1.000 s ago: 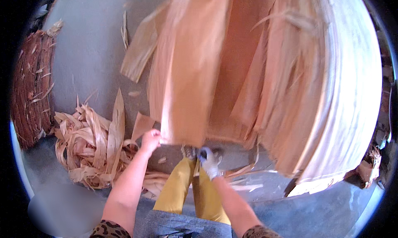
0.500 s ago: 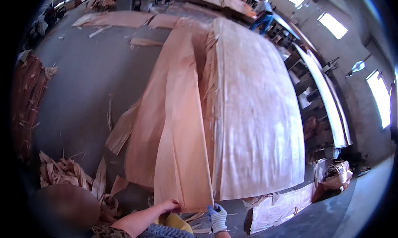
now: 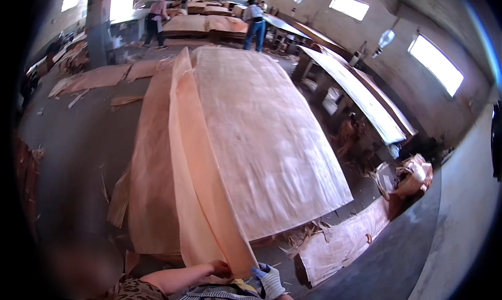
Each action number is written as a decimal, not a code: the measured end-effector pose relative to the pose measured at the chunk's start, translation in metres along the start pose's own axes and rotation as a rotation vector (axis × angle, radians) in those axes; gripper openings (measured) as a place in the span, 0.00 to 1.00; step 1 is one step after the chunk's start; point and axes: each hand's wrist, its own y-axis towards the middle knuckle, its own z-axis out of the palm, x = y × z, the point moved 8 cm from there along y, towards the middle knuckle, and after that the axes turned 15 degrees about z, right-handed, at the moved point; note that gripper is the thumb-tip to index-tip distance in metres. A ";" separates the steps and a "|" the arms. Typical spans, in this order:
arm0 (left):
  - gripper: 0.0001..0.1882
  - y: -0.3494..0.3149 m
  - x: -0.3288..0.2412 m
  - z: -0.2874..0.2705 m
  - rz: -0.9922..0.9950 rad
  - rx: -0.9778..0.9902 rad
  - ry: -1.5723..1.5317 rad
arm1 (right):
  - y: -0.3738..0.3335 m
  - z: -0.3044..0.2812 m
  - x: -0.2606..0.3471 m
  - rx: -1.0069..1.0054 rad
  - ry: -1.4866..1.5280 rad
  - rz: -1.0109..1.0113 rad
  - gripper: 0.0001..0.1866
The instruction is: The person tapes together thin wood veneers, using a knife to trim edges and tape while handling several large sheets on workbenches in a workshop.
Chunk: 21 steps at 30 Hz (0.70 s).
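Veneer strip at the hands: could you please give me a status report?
Left hand at near end of veneer strip, grip unclear. Gloved right hand pinching its near right corner. Strip lengthwise, creased; wide pale sheet along its right side.

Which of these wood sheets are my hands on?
The narrow orange sheet in the middle; the wide pale sheet on its right and the reddish sheet on its left are untouched.

From my left grip point(image 3: 220, 269) and right grip point(image 3: 270, 282), a held sheet point(image 3: 198, 216) runs toward 11 o'clock, between an outer sheet point(image 3: 151, 195) at 10 and a main sheet point(image 3: 261, 143) at 12. A loose sheet point(image 3: 340, 242) lies on the floor point(image 3: 402, 247) at 2; beyond, a co-worker point(image 3: 254, 23) stands at 12.
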 end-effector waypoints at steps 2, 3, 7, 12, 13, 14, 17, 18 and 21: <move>0.12 0.025 -0.022 0.031 0.006 -0.028 -0.022 | 0.004 -0.048 0.014 -0.024 -0.013 -0.042 0.12; 0.12 0.043 -0.030 0.044 0.026 -0.027 -0.044 | 0.003 -0.067 0.025 -0.031 -0.021 -0.063 0.13; 0.12 0.113 -0.083 0.112 0.016 0.043 0.166 | -0.014 -0.166 0.068 -0.121 -0.054 -0.151 0.12; 0.10 0.211 -0.145 0.172 0.049 0.115 0.348 | 0.019 -0.282 0.113 -0.207 -0.167 -0.275 0.15; 0.10 0.227 -0.148 0.176 0.052 0.100 0.275 | 0.024 -0.298 0.118 -0.229 -0.171 -0.285 0.15; 0.09 0.247 -0.158 0.181 0.073 0.085 0.197 | 0.031 -0.315 0.130 -0.255 -0.189 -0.307 0.15; 0.09 0.323 -0.186 0.208 0.072 0.113 0.152 | 0.056 -0.384 0.165 -0.316 -0.163 -0.317 0.15; 0.09 0.347 -0.195 0.219 0.060 0.120 0.122 | 0.062 -0.408 0.180 -0.354 -0.194 -0.339 0.15; 0.10 0.428 -0.238 0.255 0.139 0.200 0.153 | 0.070 -0.469 0.225 -0.303 -0.016 -0.234 0.15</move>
